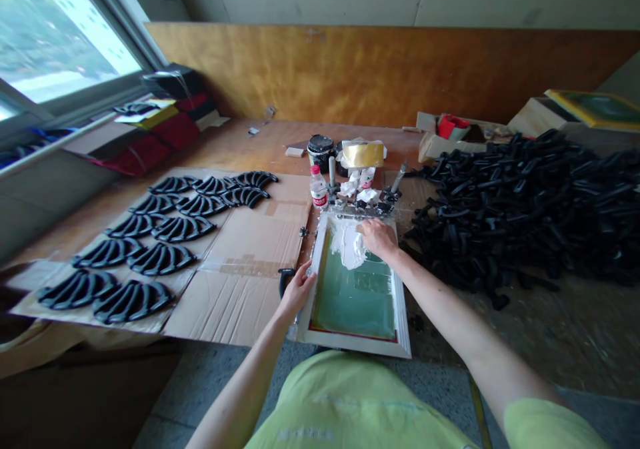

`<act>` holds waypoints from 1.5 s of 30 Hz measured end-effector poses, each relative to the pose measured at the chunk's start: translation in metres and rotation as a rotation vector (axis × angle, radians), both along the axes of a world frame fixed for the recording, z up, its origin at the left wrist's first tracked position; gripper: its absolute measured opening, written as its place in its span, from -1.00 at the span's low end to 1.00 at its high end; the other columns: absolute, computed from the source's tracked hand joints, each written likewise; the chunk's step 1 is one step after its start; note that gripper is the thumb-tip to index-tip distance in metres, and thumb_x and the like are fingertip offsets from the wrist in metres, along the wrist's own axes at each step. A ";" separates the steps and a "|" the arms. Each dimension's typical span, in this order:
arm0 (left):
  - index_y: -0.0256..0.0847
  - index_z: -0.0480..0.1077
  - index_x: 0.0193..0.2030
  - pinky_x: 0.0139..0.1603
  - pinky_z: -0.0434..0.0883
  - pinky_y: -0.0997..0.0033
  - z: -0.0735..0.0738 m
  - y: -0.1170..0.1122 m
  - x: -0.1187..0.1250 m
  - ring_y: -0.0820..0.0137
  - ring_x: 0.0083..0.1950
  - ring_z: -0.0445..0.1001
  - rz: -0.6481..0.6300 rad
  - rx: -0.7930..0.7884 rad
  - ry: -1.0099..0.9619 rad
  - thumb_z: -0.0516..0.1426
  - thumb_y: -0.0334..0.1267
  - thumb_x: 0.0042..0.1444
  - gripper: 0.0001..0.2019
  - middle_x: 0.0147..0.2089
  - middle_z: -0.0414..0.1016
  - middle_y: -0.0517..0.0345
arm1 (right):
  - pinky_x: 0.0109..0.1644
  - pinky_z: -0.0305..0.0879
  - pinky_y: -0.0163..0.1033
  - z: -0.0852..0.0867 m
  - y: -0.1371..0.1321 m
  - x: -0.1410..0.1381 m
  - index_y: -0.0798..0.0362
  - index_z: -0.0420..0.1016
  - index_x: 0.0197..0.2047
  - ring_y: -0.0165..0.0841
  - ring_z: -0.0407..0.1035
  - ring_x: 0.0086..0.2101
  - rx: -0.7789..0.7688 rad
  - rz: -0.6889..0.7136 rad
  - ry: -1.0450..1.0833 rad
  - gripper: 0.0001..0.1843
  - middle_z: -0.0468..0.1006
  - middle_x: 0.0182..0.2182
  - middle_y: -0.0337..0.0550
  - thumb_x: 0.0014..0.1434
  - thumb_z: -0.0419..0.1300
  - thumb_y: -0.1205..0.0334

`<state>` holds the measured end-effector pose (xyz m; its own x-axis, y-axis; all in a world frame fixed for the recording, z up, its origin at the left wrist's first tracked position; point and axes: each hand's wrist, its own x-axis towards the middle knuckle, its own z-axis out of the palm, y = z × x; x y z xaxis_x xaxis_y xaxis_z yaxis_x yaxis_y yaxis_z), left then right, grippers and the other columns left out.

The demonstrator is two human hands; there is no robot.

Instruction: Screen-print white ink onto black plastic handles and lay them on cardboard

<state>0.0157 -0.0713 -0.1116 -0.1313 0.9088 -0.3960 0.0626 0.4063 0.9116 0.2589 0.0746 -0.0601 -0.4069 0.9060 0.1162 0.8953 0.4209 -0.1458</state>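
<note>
The left grip sits at the edge of a framed screen; the right grip bends over white paste. Whether either is closed cannot be told.

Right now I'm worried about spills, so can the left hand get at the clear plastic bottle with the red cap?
Probably yes: the left hand is at the left side of the pale-rimmed rectangular green frame, and the bottle stands farther back with nothing tall between.
</note>
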 end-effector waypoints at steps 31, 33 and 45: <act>-0.22 0.45 -0.10 -0.56 0.24 0.55 0.116 0.017 0.004 0.52 -0.53 0.33 0.043 0.117 -0.107 0.11 0.18 0.06 -0.50 -0.43 0.43 0.22 | -0.14 0.28 -0.20 0.049 0.042 0.060 -0.01 0.40 0.13 -0.26 0.43 -0.26 0.071 -0.196 0.392 -0.60 0.58 -0.24 -0.12 0.23 0.13 0.16; -0.23 0.43 -0.15 -0.46 0.33 0.54 0.136 0.035 0.013 0.47 -0.43 0.42 0.125 0.271 -0.178 0.08 0.19 0.08 -0.51 -0.36 0.46 0.18 | -0.16 0.28 -0.20 0.034 0.036 0.088 0.07 0.49 -0.02 -0.26 0.43 -0.31 0.056 -0.369 0.466 -0.70 0.58 -0.33 -0.10 0.25 0.06 0.19; -0.23 0.30 0.09 -0.34 0.46 0.37 0.077 0.011 0.066 0.28 -0.19 0.53 -0.025 -0.115 -0.370 0.09 0.24 0.05 -0.37 -0.10 0.55 -0.10 | 0.00 0.24 -0.13 -0.029 -0.091 0.012 0.05 0.49 -0.18 -0.23 0.31 -0.14 -0.031 0.023 0.265 -0.87 0.48 -0.26 -0.07 0.22 0.18 0.23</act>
<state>0.0814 -0.0606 -0.0346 0.0610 0.8568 -0.5120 -0.2506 0.5097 0.8231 0.2704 -0.0159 -0.0886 -0.3865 0.9018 0.1934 0.8146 0.4321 -0.3870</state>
